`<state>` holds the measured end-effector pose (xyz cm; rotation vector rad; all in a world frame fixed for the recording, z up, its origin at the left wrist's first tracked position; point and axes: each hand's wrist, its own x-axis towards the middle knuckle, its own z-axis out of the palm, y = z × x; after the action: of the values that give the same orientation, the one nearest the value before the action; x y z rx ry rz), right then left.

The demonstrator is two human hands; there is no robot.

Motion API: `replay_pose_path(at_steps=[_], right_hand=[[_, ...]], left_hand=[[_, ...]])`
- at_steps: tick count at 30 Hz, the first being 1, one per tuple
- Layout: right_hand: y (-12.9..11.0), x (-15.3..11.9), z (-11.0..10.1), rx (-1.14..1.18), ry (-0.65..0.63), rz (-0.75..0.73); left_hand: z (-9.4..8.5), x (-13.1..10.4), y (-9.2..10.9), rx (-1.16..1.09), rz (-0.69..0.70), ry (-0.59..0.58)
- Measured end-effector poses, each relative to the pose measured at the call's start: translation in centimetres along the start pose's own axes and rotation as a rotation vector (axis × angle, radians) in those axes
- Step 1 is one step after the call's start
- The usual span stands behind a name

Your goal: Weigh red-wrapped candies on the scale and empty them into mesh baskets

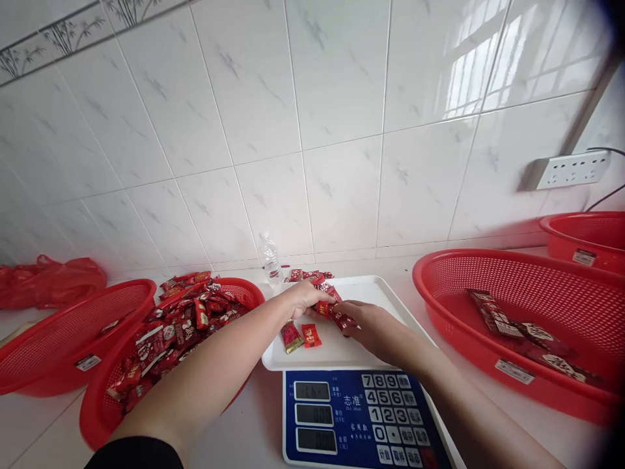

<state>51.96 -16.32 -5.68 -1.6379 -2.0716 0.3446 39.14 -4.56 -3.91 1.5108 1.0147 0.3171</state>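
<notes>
Over the white weighing tray (pixel 390 306), my left hand (pixel 303 297) has its fingers closed around small red wrapped candies (pixel 324 309), partly hidden by the fingers. Close beside it, my right hand (pixel 367 326) grips a dark red candy packet (pixel 343 319) between thumb and fingers. A dark red packet with a gold end (pixel 291 337) and a bright red candy (pixel 311 335) lie on the tray in front of my hands. The tray sits on a blue digital scale (pixel 351 420) with a keypad and three displays; the digits are hard to read.
A red basket heaped with candy packets (pixel 183 329) stands to the left, beside another red basket (pixel 73 339) and a red plastic bag (pixel 53 280). A big red basket (pixel 439 299) holds several packets at right. Behind the tray are a clear bottle (pixel 270 257) and more packets (pixel 307 275).
</notes>
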Motion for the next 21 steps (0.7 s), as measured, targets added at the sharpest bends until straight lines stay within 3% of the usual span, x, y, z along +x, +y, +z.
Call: replay_pose_path(at_steps=[5, 9, 11, 14, 16, 21], right_hand=[[-0.4, -0.4, -0.3, 0.03, 0.031, -0.069], [0.9, -0.3, -0.2, -0.072, 0.171, -0.071], [1.8, -0.3, -0.1, -0.135, 0.224, -0.055], [2.7, -0.3, -0.2, -0.189, 0.255, -0.029], [3.0, -0.4, -0.1, -0.207, 0.263, -0.022], [3.4, -0.2, 0.7, -0.217, 0.273, -0.065]], left_hand=[[0.0, -1.1, -0.8, -0.142, 0.017, 0.102], [-3.0, -2.6, -0.8, -0.281, 0.065, 0.186], [-6.0, -3.9, -0.8, -0.322, 0.113, 0.3], [-12.2, -6.9, -1.1, -0.366, 0.212, 0.561], [-16.8, -9.4, -1.6, -0.359, 0.252, 0.835], [-26.8, -15.9, -4.0, -0.295, 0.247, 1.275]])
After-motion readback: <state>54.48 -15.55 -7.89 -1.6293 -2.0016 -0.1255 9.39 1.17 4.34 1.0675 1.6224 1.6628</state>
